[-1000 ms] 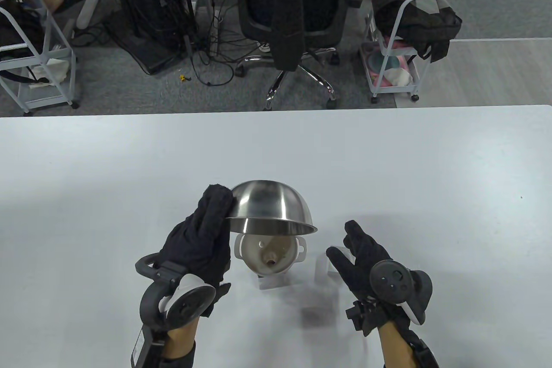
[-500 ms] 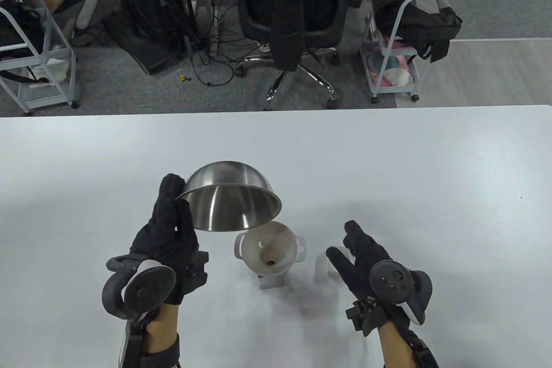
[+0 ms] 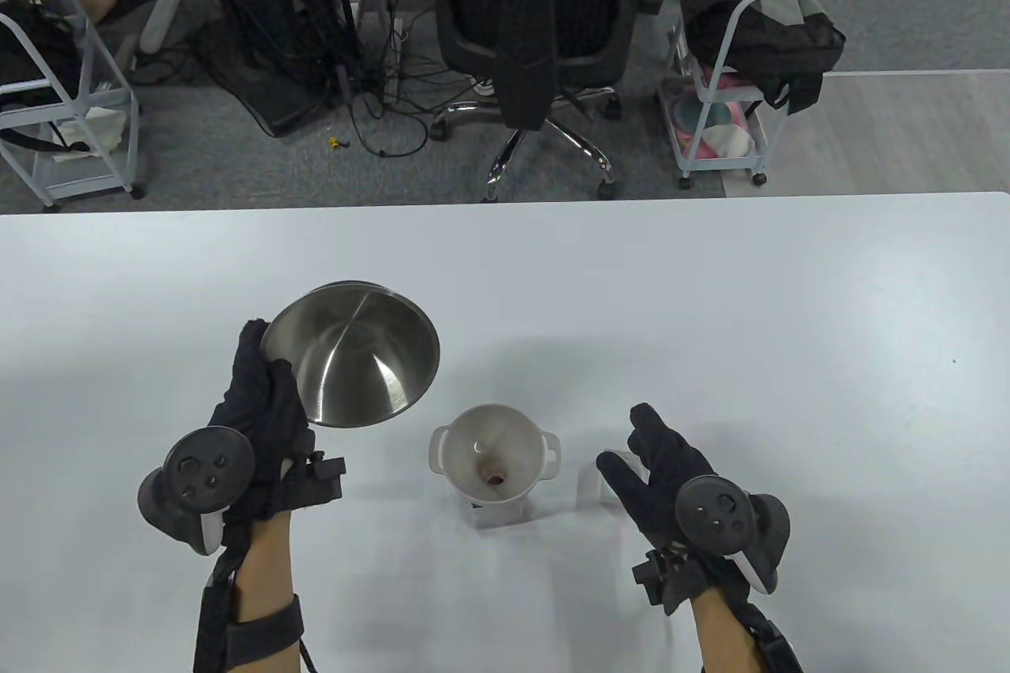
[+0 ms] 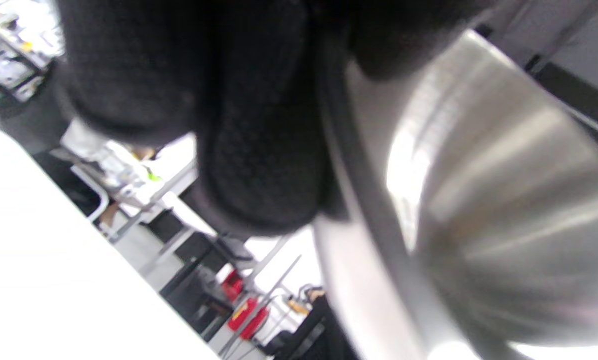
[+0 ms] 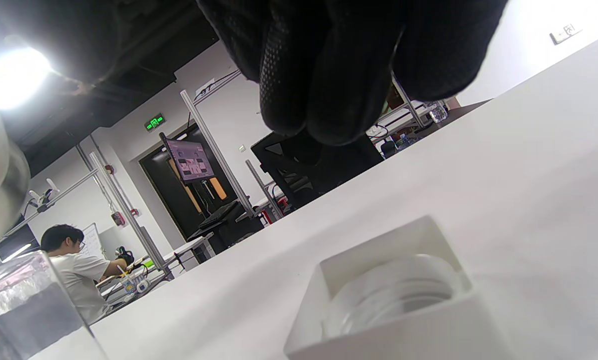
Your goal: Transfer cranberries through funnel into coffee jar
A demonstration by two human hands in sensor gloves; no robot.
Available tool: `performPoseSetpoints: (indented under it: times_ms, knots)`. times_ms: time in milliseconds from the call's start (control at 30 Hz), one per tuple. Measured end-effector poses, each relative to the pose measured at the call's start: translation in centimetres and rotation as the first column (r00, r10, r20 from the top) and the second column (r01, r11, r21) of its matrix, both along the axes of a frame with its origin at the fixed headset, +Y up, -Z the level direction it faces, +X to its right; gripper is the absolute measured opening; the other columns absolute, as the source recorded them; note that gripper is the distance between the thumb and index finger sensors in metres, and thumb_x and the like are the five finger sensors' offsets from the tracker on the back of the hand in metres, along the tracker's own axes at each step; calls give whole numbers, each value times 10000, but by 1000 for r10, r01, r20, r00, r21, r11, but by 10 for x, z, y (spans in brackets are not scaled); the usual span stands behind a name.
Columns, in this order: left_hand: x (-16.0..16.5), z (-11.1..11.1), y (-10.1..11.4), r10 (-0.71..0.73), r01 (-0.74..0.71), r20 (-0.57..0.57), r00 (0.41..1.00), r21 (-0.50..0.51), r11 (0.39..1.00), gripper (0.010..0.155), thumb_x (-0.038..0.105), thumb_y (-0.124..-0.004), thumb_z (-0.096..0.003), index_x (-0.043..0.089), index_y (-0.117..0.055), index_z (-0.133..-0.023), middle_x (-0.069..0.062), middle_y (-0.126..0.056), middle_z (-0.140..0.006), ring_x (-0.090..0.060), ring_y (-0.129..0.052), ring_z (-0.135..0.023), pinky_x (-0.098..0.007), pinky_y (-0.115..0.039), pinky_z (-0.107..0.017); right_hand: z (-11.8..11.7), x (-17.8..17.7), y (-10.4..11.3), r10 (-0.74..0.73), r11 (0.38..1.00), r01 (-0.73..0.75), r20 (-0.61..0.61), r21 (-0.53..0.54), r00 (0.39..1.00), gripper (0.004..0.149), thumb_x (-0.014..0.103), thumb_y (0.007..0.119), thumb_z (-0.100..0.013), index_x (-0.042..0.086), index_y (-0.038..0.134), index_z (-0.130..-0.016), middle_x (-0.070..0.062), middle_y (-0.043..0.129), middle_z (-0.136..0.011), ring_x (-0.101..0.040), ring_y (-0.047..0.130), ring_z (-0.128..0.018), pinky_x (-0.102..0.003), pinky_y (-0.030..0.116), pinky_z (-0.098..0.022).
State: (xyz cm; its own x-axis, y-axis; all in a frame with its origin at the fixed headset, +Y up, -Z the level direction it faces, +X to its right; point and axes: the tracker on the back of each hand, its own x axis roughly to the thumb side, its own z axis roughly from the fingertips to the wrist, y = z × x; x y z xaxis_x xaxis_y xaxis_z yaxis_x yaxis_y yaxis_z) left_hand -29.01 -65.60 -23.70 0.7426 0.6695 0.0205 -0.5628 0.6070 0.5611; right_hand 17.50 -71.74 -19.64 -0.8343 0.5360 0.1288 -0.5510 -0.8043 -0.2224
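A white funnel sits in the mouth of the clear coffee jar near the table's front middle. A few dark red cranberries lie at the funnel's throat. My left hand grips the rim of an empty steel bowl, held tilted in the air to the left of the funnel; the bowl fills the left wrist view. My right hand is open, hovering over the jar's white square lid, which lies upside down right of the jar.
The jar's glass side shows at the right wrist view's left edge. The white table stretches back to its far edge. An office chair, carts and cables stand on the floor beyond it.
My left hand has swung the bowl from upside down over the funnel away to the left and turned its opening upward. The right hand has not moved.
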Motion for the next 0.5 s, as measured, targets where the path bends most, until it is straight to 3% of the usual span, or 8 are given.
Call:
performPoseSetpoints:
  times_ms: [200,300,500]
  knots:
    - [-21,-11,-36,108,-114,-46,993,-140,984,393,290,-749,-608,195,-771,-989,-92,-983,-809,-84,-1146,-228,-322,-966,-229,0,0,0,1,1000,-1,-2,-2,1000,773,705,695,-574,178,597,-1132,-101,855,-966,-312,962,-790,-564,757,-611]
    - [-25,-14,-49,141,-155,-76,987,-240,958,399,287,-760,-596,161,-795,-973,-118,-995,-786,-89,-1146,-206,-327,-965,-208,-1,-1,0,4,1000,-4,-4,-3,1000,774,705,695,-574,177,598,-1132,-101,853,-968,-313,962,-790,-563,757,-611]
    - [-30,-20,-72,181,-202,-94,979,-345,917,417,297,-762,-586,119,-808,-960,-138,-1004,-767,-77,-1147,-191,-319,-971,-193,-1,-1,0,4,1000,-4,-4,-3,1000,772,704,695,-574,178,599,-1131,-100,853,-968,-311,963,-789,-564,757,-611]
